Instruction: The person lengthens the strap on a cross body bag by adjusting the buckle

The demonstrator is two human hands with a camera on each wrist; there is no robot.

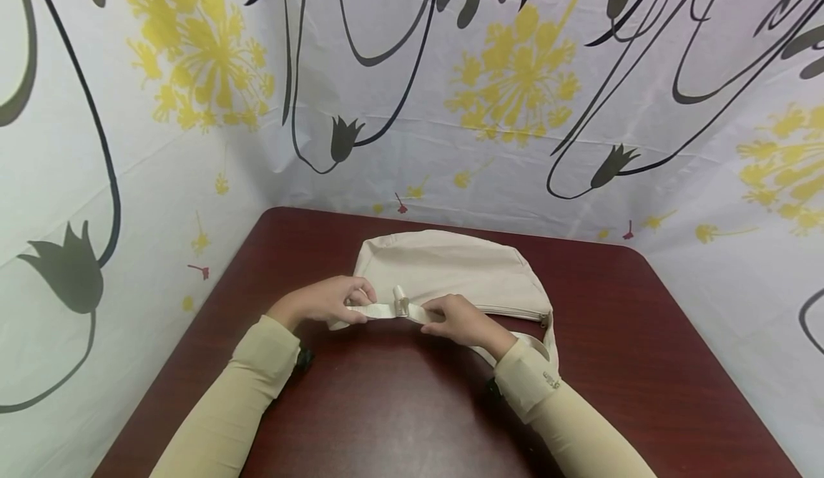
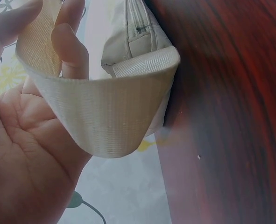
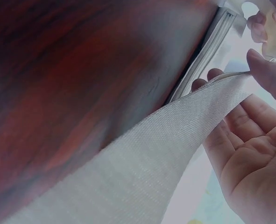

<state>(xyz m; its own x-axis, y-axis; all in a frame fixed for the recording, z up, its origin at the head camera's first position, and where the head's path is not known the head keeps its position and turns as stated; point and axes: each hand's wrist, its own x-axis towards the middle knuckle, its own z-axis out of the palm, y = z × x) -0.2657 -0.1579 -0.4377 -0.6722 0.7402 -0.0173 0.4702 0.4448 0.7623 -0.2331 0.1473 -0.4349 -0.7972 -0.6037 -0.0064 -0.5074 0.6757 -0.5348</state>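
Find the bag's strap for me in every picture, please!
Head: the strap is near the middle, between the left hand and right hand.
Left wrist: the strap loops across, left of centre.
Right wrist: the strap slants from bottom left toward upper right.
Shared landmark: the dark red table.

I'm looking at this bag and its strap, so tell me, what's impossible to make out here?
- Inside of the bag: hidden by its fabric, head view.
- Strap: cut off by the bottom edge, right wrist view.
- Small fitting on it: too small for detail, head view.
- Dark item at the left wrist: partly hidden by the sleeve, head view.
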